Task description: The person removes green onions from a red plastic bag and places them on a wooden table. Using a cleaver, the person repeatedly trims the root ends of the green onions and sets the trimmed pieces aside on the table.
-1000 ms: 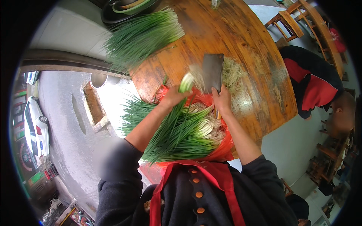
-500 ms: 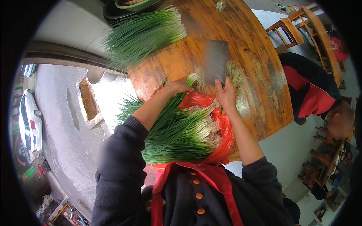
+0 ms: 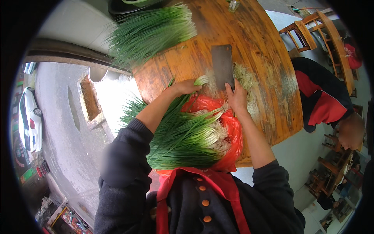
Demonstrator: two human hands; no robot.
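My left hand point(image 3: 187, 87) is closed around a small bunch of spring onions point(image 3: 201, 80), whose pale ends stick out to the right over the table. Its stringy roots lie beside the blade of a dark, broad cleaver point(image 3: 223, 64). That cleaver is in my right hand point(image 3: 237, 97), gripped at the handle, its blade pointing away from me. Below my hands, a large heap of spring onions point(image 3: 191, 140) with roots attached rests on a red plastic bag point(image 3: 233, 130). Cut-off roots point(image 3: 244, 80) are piled just right of the cleaver.
On the wooden table point(image 3: 269, 89), a neat stack of spring onions point(image 3: 156, 33) lies far left, next to a dark basin point(image 3: 134, 7). A small jar point(image 3: 233, 6) stands at the far edge. Another person point(image 3: 321, 91) bends beyond the table's right side, near wooden chairs point(image 3: 298, 35).
The cleaver has come slightly nearer and left, toward the bunch's roots; its blade is no longer blurred. My left hand keeps hold of the bunch. The whole view has shifted a little.
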